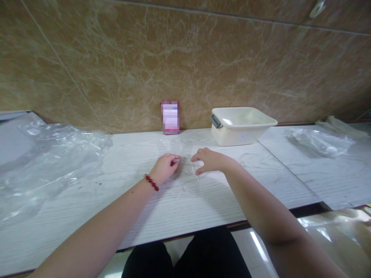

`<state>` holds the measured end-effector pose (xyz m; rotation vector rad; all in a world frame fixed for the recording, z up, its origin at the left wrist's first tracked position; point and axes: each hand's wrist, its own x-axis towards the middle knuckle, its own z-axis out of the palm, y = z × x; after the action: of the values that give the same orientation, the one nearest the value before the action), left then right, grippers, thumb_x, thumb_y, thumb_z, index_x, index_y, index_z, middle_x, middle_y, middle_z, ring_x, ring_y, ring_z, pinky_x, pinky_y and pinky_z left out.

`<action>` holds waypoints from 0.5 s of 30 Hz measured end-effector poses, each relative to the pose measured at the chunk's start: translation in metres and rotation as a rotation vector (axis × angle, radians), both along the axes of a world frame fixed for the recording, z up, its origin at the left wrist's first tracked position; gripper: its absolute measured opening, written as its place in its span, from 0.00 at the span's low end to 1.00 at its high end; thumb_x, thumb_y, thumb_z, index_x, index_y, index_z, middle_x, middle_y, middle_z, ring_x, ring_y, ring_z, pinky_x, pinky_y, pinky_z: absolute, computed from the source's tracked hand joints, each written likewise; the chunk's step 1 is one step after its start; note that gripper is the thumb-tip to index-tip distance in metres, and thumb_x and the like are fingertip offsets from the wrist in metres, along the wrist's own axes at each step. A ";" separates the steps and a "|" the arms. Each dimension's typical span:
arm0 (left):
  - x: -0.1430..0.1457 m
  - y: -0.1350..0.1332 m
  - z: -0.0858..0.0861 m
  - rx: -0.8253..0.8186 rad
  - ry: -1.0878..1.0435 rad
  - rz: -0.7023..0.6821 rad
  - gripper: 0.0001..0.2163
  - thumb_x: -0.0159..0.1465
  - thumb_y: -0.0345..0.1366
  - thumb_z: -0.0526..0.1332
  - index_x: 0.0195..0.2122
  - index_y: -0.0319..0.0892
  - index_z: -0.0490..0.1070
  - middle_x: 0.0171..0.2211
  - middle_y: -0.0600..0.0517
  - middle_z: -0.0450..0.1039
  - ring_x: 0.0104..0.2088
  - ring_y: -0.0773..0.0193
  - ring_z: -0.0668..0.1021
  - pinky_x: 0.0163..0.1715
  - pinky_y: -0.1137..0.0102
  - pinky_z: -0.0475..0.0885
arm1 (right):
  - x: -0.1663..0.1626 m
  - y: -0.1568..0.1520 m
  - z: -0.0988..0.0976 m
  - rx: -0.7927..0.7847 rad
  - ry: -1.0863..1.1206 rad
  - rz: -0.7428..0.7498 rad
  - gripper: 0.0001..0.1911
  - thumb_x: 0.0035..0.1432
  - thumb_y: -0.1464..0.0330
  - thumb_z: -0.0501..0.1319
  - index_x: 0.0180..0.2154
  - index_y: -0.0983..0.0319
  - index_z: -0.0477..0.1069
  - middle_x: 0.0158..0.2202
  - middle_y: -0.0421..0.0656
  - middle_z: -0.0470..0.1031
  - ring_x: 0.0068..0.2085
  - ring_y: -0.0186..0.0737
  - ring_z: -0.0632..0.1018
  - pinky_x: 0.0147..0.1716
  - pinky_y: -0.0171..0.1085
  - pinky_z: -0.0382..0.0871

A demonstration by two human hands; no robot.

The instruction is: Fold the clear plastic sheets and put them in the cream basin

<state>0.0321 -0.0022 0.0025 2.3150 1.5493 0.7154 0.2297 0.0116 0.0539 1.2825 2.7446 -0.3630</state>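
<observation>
My left hand (165, 166), with a red bead bracelet at the wrist, rests on the white table (203, 204) with its fingers curled and pinched on the edge of a thin clear plastic bag (185, 170). My right hand (209, 160) is just to the right, fingers bent and pinching the same clear bag from the other side. The bag lies flat between both hands and is hard to make out against the table.
A cream plastic basin (242, 125) with a grey handle stands at the back right by the brown marble wall. A small pink card (170, 117) leans on the wall. Crumpled clear plastic sheets (46, 162) lie left, more clear plastic (319, 141) right.
</observation>
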 end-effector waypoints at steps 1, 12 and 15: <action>0.000 0.000 0.000 0.000 0.004 0.002 0.14 0.56 0.36 0.51 0.39 0.39 0.70 0.35 0.48 0.71 0.33 0.66 0.72 0.35 0.72 0.67 | 0.000 0.000 0.000 -0.001 0.001 0.003 0.29 0.40 0.59 0.62 0.46 0.60 0.65 0.43 0.48 0.66 0.45 0.47 0.65 0.43 0.41 0.59; -0.001 0.000 0.002 0.042 0.048 -0.035 0.13 0.56 0.34 0.51 0.39 0.39 0.71 0.35 0.48 0.71 0.34 0.66 0.72 0.37 0.72 0.66 | -0.003 -0.003 0.001 -0.013 -0.038 0.024 0.31 0.40 0.58 0.62 0.48 0.60 0.63 0.44 0.48 0.66 0.45 0.47 0.65 0.43 0.41 0.59; -0.002 0.001 0.001 0.051 0.068 -0.033 0.13 0.56 0.33 0.51 0.39 0.39 0.70 0.35 0.48 0.71 0.34 0.65 0.72 0.38 0.71 0.67 | -0.004 -0.003 -0.001 -0.009 -0.043 0.020 0.31 0.40 0.57 0.61 0.48 0.60 0.63 0.44 0.48 0.66 0.45 0.47 0.65 0.42 0.41 0.60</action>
<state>0.0300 -0.0014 0.0032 2.4194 1.5350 0.6828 0.2260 0.0084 0.0529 1.2453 2.7151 -0.3417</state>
